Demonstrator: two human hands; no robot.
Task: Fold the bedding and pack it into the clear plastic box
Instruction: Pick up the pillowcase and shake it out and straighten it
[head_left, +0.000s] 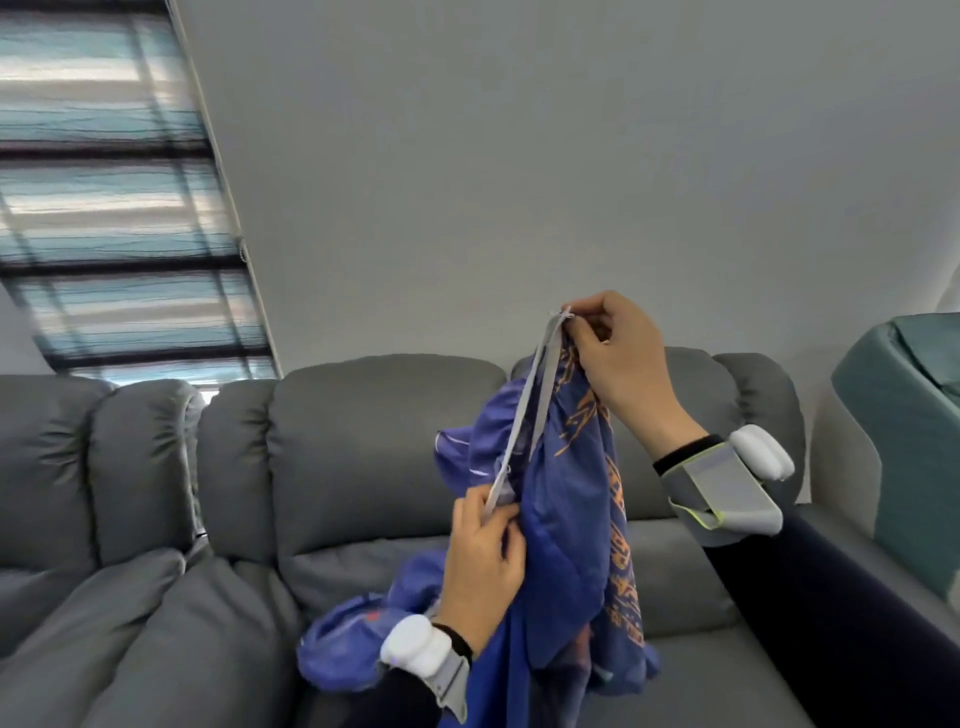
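Observation:
A blue bedding sheet (566, 499) with an orange pattern and a grey-white edge band hangs bunched in front of me, over the sofa seat. My right hand (621, 364) pinches the top corner of the sheet, raised high. Lower down, my left hand (485, 561) grips the pale edge band about a forearm's length below the corner. The band runs taut between the two hands. The rest of the sheet droops onto the seat cushion. No clear plastic box is in view.
A grey padded sofa (363, 441) fills the lower half of the view, against a plain grey wall. A window with striped blinds (114, 197) is at upper left. A teal chair or cushion (904, 431) stands at the right edge.

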